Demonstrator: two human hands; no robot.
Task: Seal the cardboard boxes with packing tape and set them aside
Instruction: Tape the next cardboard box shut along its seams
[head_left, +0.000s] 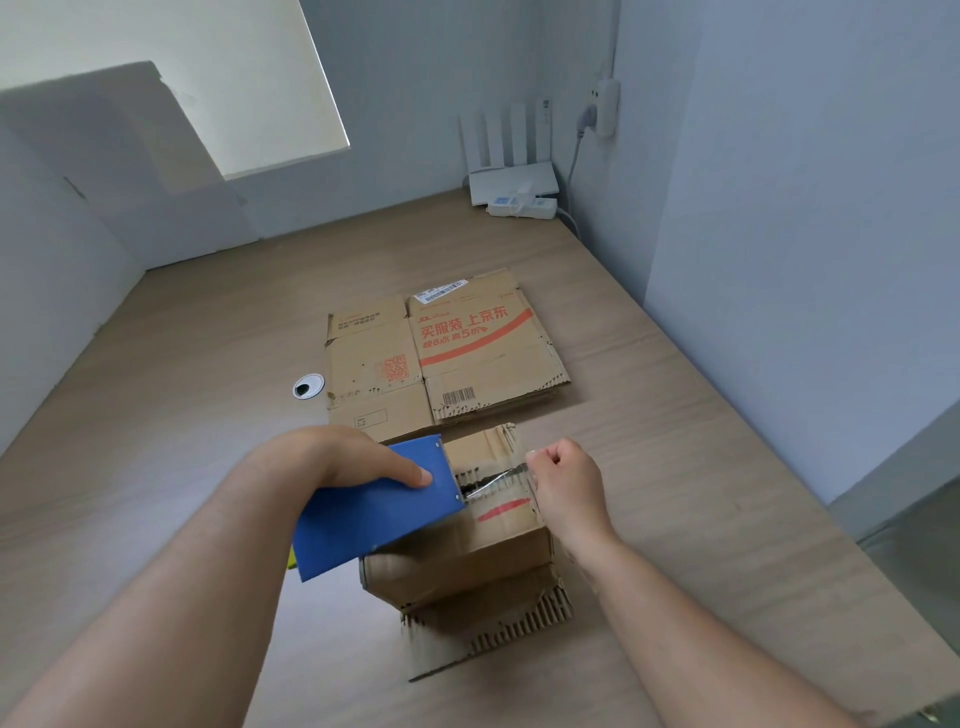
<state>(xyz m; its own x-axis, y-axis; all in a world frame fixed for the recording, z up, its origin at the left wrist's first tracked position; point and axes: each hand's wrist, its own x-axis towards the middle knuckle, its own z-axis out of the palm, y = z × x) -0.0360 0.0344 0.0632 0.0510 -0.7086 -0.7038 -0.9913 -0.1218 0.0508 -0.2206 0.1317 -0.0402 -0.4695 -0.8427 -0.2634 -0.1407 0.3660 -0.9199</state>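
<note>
A small worn cardboard box (467, 561) stands on the wooden table (208, 467) in front of me. My left hand (358, 457) grips a blue tape dispenser (374, 509) held over the box's top left side. A strip of clear packing tape (498, 480) stretches from the dispenser's mouth rightwards across the box top. My right hand (566, 483) pinches the free end of that tape at the box's right edge, fingers curled. The tape roll itself is hidden inside the dispenser.
Flattened cardboard boxes (441, 353) with red print lie on the table just beyond the small box. A round cable grommet (308, 386) sits to their left. A white router (511, 176) and power strip (524, 207) occupy the far right corner by the wall.
</note>
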